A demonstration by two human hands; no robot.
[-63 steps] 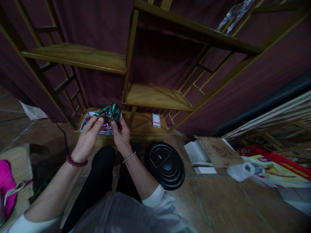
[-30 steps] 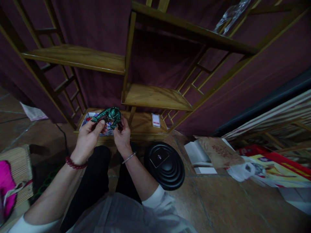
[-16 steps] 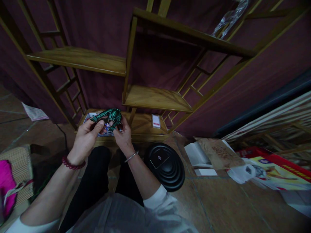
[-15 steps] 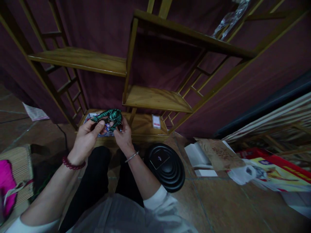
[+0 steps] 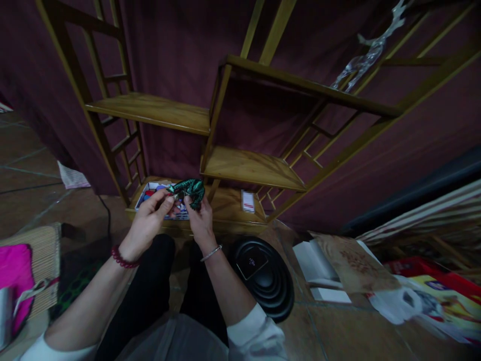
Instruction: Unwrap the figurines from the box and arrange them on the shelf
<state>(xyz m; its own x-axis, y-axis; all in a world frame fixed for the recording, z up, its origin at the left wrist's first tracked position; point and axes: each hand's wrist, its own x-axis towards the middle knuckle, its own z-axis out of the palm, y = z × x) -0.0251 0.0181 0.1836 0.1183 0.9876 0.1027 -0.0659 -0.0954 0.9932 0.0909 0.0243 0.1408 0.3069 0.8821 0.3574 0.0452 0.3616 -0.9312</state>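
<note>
Green shiny item (image 5: 196, 188), gripped by left hand (image 5: 149, 220) and right hand (image 5: 201, 220), partly hides box (image 5: 182, 216).

Glossy green item (image 5: 194, 189) (creased, curved), in midair

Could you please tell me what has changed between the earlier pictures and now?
The view has shifted, so the shelving sits farther right and lower. The shiny green item no longer reaches so far along the left hand; it is bunched by the right hand. Both still hold it; the phone remains on the black disc.
</note>
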